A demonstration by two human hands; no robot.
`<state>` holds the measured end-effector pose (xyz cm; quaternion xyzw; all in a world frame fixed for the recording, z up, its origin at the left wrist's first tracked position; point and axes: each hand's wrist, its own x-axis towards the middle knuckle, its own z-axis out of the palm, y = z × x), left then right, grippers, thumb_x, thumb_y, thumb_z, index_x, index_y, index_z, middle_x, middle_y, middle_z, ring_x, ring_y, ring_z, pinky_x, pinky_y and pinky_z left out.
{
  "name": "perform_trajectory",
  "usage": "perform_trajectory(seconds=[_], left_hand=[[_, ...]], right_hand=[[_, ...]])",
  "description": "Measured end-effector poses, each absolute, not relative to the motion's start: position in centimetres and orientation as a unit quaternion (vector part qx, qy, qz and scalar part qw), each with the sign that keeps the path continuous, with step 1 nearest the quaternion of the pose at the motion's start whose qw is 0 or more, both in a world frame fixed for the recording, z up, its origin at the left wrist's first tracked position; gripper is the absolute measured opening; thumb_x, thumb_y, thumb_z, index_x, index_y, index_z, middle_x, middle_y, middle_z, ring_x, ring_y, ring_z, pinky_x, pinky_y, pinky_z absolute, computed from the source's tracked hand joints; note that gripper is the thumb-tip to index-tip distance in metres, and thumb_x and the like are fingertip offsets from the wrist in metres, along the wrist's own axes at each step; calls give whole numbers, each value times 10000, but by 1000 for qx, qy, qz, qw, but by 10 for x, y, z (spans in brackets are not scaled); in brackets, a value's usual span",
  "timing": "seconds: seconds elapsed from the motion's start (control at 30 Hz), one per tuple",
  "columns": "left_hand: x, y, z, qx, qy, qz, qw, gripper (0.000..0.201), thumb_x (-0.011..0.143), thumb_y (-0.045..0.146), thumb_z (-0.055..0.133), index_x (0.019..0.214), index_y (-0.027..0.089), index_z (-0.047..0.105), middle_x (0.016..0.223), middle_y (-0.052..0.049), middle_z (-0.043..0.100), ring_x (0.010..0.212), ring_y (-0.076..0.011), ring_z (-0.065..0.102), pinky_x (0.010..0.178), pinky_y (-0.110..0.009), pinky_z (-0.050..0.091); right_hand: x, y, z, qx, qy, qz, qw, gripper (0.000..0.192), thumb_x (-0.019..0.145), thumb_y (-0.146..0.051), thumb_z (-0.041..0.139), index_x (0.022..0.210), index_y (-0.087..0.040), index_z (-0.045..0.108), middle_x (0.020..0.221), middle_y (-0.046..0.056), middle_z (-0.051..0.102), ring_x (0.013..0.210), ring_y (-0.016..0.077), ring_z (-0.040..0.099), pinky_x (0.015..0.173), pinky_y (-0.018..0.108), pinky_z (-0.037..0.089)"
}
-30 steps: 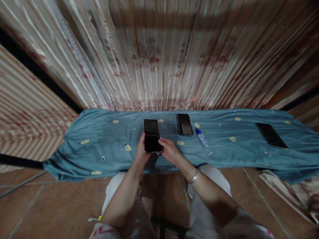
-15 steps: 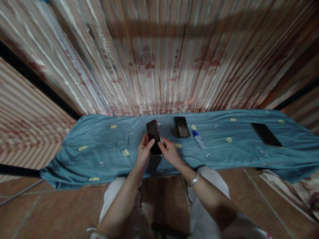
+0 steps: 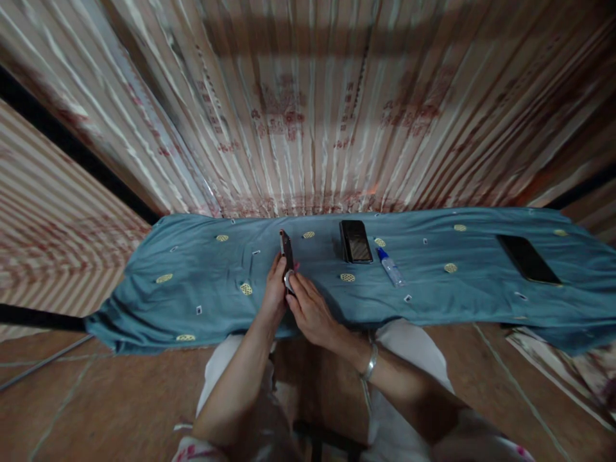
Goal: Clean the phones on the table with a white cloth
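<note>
Blue-covered table (image 3: 216, 276) | left hand (image 3: 274, 290) curls closed around phone (image 3: 287, 249), turned edge-up, left of centre | right hand (image 3: 312, 313) bends over its near end, grip cannot be told; small whitish piece (image 3: 289, 280) there | step: seems work on phone's side; next calls for steady left hold
</note>
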<state>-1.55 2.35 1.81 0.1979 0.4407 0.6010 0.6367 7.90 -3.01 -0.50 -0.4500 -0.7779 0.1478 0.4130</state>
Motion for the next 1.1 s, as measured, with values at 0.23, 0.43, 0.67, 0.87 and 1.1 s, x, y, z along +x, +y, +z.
perform_trajectory(seconds=[0.23, 0.43, 0.67, 0.87, 1.1], left_hand=[[-16, 19, 27, 170, 404, 564, 700, 315, 900, 370, 489, 852, 130, 687, 776, -56, 715, 859, -189, 686, 815, -291, 526], [1, 5, 29, 173, 384, 568, 707, 236, 896, 298, 515, 965, 184, 710, 1079, -64, 715, 1218, -202, 553, 1010, -308, 436], [4, 6, 24, 171, 371, 573, 711, 283, 879, 292, 531, 1052, 144, 698, 1134, -65, 704, 1266, -196, 514, 1078, -290, 366], [4, 3, 25, 222, 379, 568, 696, 319, 858, 329, 552, 1060, 132, 701, 1156, -79, 695, 1259, -241, 516, 1088, -337, 351], [13, -5, 18, 322, 374, 557, 668, 402, 759, 400, 683, 1065, 140, 702, 1237, -100, 655, 1292, -279, 477, 1099, -389, 337]], right_hand=[[80, -29, -4, -429, -807, 139, 381, 586, 964, -337, 386, 1480, -87, 262, 1528, 209, 293, 1446, 269, 225, 1142, 508, 307], [94, -9, 8, -492, -788, 150, 340, 556, 975, -350, 336, 1486, -140, 268, 1550, 166, 279, 1453, 253, 211, 1144, 538, 243], [102, -6, 8, -461, -788, 181, 365, 597, 977, -394, 326, 1498, -117, 237, 1570, 160, 222, 1469, 243, 151, 1176, 490, 221], [103, -9, 8, -424, -802, 183, 379, 591, 982, -396, 321, 1513, -167, 200, 1585, 108, 198, 1471, 227, 146, 1190, 474, 222], [122, 9, 19, -462, -775, 172, 395, 525, 983, -340, 334, 1488, -206, 292, 1585, 76, 209, 1466, 221, 172, 1196, 455, 218]])
